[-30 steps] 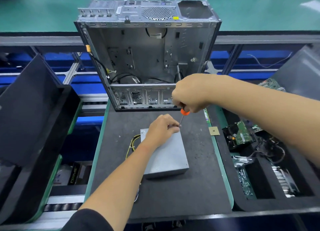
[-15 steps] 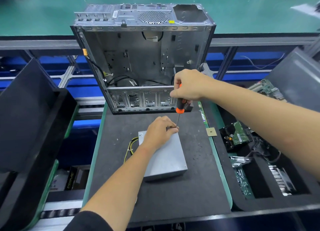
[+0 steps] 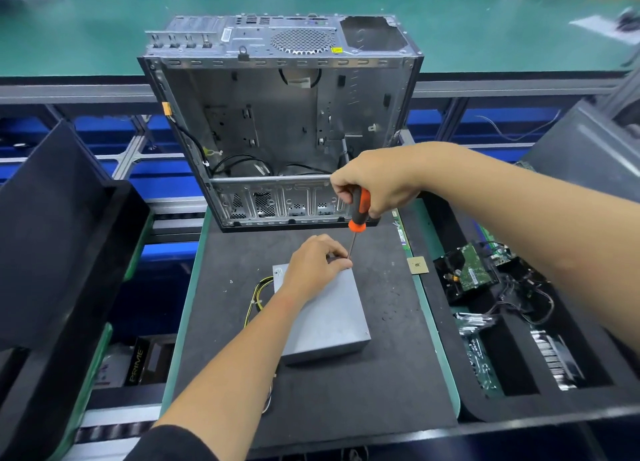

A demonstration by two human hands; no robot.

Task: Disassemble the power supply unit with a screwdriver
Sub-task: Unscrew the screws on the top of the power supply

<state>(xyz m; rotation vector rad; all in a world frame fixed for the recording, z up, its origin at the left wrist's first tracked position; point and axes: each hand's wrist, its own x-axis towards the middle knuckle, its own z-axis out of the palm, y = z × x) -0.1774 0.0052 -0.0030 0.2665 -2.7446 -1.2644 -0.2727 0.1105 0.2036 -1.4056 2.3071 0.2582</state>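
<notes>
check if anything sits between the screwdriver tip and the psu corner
Nothing visible blocks it. The screwdriver, gripped by the right hand, angles down to the far right corner of the PSU, where the left hand pinches around the tip, hiding the contact point.
</notes>
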